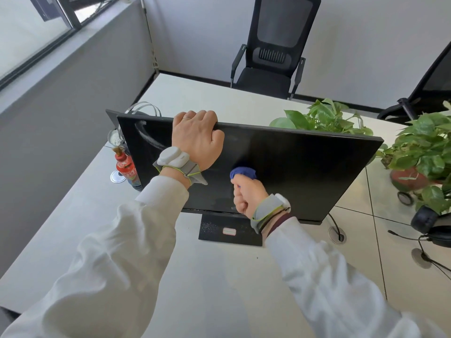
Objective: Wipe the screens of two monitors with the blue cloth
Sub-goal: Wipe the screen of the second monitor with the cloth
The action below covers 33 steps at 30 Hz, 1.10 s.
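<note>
The left hand [197,140] curls over the top edge of the monitor [305,172] — grip clamped on it. At the monitor's lower middle, the right hand [246,196] has its grip clamped on the bunched blue cloth [242,172], which touches the monitor's dark face.

Left hand [197,135] grips monitor [305,167] top; right hand [246,195] (fingers [240,203] curled) clenches blue cloth [242,172].
</note>
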Each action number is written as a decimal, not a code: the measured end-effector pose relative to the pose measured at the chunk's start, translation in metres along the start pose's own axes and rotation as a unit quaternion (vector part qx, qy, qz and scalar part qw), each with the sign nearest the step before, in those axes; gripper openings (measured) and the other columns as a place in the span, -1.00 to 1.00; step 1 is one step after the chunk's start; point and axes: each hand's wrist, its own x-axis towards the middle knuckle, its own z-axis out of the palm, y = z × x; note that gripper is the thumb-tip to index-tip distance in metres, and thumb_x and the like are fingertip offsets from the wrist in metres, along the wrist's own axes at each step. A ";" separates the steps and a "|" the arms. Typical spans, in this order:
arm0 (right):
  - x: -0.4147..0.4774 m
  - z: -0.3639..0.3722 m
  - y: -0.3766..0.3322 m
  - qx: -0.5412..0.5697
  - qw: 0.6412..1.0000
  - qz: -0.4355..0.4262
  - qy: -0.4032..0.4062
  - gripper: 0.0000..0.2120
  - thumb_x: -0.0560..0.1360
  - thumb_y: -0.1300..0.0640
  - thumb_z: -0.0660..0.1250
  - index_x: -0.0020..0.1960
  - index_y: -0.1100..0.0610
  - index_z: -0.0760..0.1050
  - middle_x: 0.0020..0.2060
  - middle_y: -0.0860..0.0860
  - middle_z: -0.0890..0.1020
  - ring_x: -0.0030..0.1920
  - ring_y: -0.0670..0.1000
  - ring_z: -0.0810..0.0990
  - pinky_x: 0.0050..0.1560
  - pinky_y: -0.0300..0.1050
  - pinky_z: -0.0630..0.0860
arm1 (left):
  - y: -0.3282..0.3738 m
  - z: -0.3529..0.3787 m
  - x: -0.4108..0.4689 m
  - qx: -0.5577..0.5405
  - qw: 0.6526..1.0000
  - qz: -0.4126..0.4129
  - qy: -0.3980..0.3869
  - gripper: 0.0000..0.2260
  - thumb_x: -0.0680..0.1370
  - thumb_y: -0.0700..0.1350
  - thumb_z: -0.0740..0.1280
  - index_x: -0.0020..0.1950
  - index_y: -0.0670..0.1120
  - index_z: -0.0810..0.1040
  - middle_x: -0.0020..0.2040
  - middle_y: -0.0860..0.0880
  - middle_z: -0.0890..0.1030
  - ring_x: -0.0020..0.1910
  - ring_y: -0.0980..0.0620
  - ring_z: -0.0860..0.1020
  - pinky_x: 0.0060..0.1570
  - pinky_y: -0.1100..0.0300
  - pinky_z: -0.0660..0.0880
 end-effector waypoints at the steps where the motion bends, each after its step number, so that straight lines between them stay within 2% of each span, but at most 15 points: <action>1: 0.004 -0.002 0.011 -0.004 1.000 0.020 0.007 -0.65 0.54 0.12 0.23 -0.38 0.00 0.20 -0.55 -0.10 0.23 -0.61 -0.11 0.12 -0.50 -0.32 0.02 | 0.000 -0.001 0.000 0.001 1.000 0.000 0.000 -0.73 0.45 -0.01 -0.03 -0.12 -0.09 0.41 -0.26 -0.02 0.47 -0.21 -0.07 0.41 0.15 0.06 0.26; 5: 0.008 -0.006 0.026 -0.013 0.998 0.065 0.012 -0.64 0.55 0.14 0.20 -0.37 0.00 0.16 -0.60 -0.11 0.21 -0.64 -0.11 0.11 -0.55 -0.36 0.03 | 0.002 -0.004 0.002 -0.005 1.000 0.002 -0.003 -0.73 0.45 0.00 -0.03 -0.12 -0.09 0.40 -0.27 -0.01 0.46 -0.22 -0.06 0.40 0.16 0.06 0.27; 13: -0.028 0.010 -0.062 0.048 0.996 -0.009 -0.077 -0.68 0.55 0.09 0.26 -0.34 0.00 0.26 -0.52 -0.12 0.23 -0.60 -0.12 0.10 -0.61 -0.32 0.04 | -0.001 -0.001 0.004 0.008 1.000 0.004 -0.014 -0.76 0.45 -0.01 -0.01 -0.12 -0.08 0.39 -0.26 0.00 0.46 -0.21 -0.07 0.39 0.11 0.05 0.25; 16: -0.020 0.005 -0.047 0.038 0.997 -0.004 -0.063 -0.67 0.55 0.07 0.26 -0.35 -0.01 0.26 -0.53 -0.12 0.24 -0.60 -0.12 0.11 -0.61 -0.33 0.04 | 0.000 0.000 0.004 0.010 1.000 0.004 -0.013 -0.78 0.45 -0.02 0.01 -0.13 -0.08 0.39 -0.27 0.01 0.45 -0.22 -0.07 0.39 0.10 0.06 0.25; 22: 0.000 -0.007 0.006 -0.023 0.996 0.086 -0.023 -0.62 0.60 0.09 0.19 -0.37 0.00 0.19 -0.59 -0.13 0.24 -0.65 -0.15 0.15 -0.56 -0.36 0.04 | 0.000 -0.001 0.003 0.005 1.000 0.001 -0.013 -0.75 0.44 -0.01 -0.02 -0.14 -0.08 0.39 -0.28 0.01 0.46 -0.23 -0.06 0.39 0.12 0.04 0.28; 24: -0.004 -0.006 -0.007 -0.014 0.996 0.078 -0.041 -0.62 0.60 0.09 0.20 -0.37 -0.01 0.19 -0.57 -0.13 0.23 -0.63 -0.15 0.15 -0.59 -0.35 0.06 | 0.001 -0.002 0.004 0.008 1.000 -0.001 -0.012 -0.74 0.44 0.00 -0.03 -0.15 -0.08 0.39 -0.29 0.01 0.45 -0.23 -0.06 0.39 0.12 0.05 0.28; 30: -0.044 0.012 -0.093 0.054 0.993 -0.017 -0.106 -0.66 0.58 0.05 0.24 -0.35 -0.02 0.25 -0.55 -0.13 0.20 -0.61 -0.15 0.09 -0.63 -0.33 0.00 | 0.001 -0.001 0.008 0.014 1.000 0.007 -0.021 -0.77 0.45 0.00 -0.01 -0.15 -0.07 0.37 -0.27 0.01 0.45 -0.22 -0.06 0.39 0.08 0.05 0.25; 33: -0.043 0.012 -0.090 0.052 0.993 -0.013 -0.107 -0.68 0.57 0.04 0.25 -0.34 -0.02 0.27 -0.54 -0.13 0.21 -0.60 -0.15 0.09 -0.63 -0.32 0.00 | -0.001 0.000 0.006 0.010 1.000 0.006 -0.021 -0.77 0.45 0.00 -0.01 -0.15 -0.07 0.38 -0.27 0.01 0.46 -0.22 -0.06 0.39 0.09 0.05 0.26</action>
